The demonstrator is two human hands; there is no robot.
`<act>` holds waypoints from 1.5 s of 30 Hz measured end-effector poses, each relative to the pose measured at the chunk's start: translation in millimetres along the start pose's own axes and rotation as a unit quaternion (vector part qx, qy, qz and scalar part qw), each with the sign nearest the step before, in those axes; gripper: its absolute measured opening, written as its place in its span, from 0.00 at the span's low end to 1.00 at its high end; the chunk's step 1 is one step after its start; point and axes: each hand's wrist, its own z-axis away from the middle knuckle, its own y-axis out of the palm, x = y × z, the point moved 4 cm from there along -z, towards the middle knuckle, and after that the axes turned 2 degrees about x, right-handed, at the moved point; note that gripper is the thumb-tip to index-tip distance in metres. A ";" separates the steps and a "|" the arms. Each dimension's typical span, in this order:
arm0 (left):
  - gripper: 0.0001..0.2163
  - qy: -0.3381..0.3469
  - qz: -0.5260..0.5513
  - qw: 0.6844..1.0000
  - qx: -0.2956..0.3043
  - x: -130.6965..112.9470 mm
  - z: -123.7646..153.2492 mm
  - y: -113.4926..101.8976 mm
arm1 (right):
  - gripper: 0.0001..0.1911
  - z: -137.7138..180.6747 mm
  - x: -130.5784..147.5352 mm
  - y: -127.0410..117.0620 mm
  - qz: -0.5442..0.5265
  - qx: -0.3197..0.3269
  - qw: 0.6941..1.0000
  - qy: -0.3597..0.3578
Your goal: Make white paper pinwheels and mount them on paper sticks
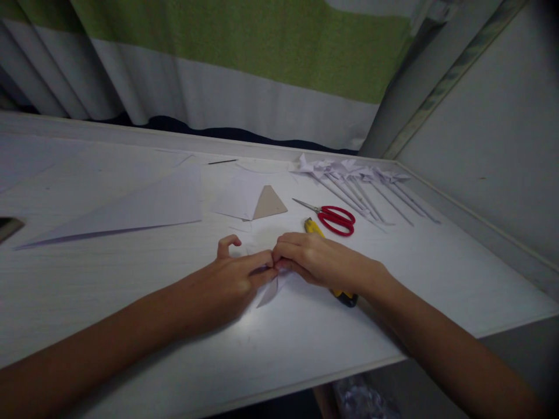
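in the head view, the left hand (pixel 240 278) and right hand (pixel 312 256) meet over a white wooden table (pixel 205 372), fingertips pinching a small folded white paper piece (pixel 268 294) between them. a yellow-and-black plastic utility knife (pixel 346 298) lies beneath the right hand. beyond are red-handled metal scissors (pixel 336 220) and a tan, tapered cardboard piece (pixel 271 203).
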 end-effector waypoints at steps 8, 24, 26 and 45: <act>0.13 -0.019 -0.034 0.996 -0.080 7.3 7.0 -8.6 | 0.07 2.3 -1.7 1.5 -0.015 -0.020 1.000 0.014; 0.20 -0.294 0.063 0.953 -0.048 10.8 -1.3 -9.7 | 0.04 10.9 -5.2 -2.7 -0.005 -0.021 0.999 0.037; 0.21 -0.321 0.127 0.937 -0.052 8.5 -3.9 -12.8 | 0.04 11.9 -5.3 -2.2 -0.004 -0.022 0.999 0.031; 0.13 -0.478 0.424 0.766 -0.067 -3.6 -25.5 -9.8 | 0.03 13.6 -13.2 2.0 -0.008 -0.089 0.996 0.018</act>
